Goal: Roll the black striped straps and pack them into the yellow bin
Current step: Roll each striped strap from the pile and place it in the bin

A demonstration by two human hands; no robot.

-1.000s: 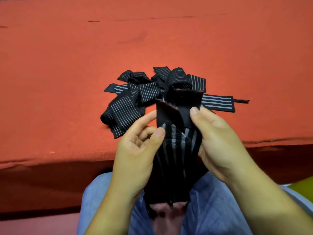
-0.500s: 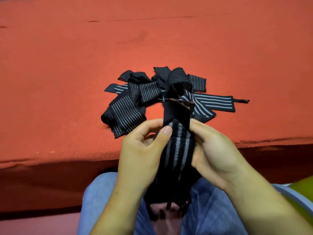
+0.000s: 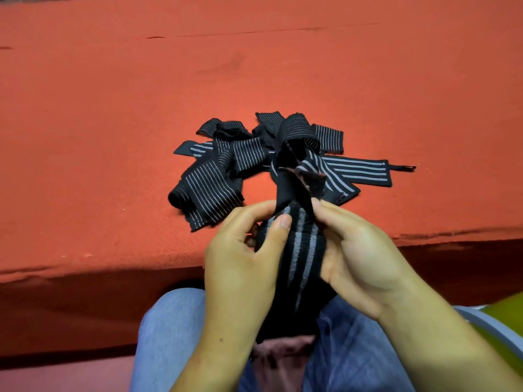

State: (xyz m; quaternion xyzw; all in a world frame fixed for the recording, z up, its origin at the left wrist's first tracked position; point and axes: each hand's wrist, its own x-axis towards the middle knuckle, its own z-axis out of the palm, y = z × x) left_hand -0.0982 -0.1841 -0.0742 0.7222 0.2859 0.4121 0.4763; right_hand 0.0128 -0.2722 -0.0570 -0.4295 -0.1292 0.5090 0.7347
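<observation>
**Black striped strap: roll it tight and even**

The strap is held upright over the lap, just in front of the tabletop edge. The left hand grips one side, with the thumb pressing on the stripes. The right hand curls round the other side and pinches the plain black end. For a good roll, I think the edges must stay aligned and the turns firm. The pile of straps waits on the tabletop. The yellow-green corner is perhaps the bin. No brand or writing can be read.

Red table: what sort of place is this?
Likely a packing workbench: red cloth-covered table, a pile of black striped straps on it, and a yellow bin at the person's right.
</observation>
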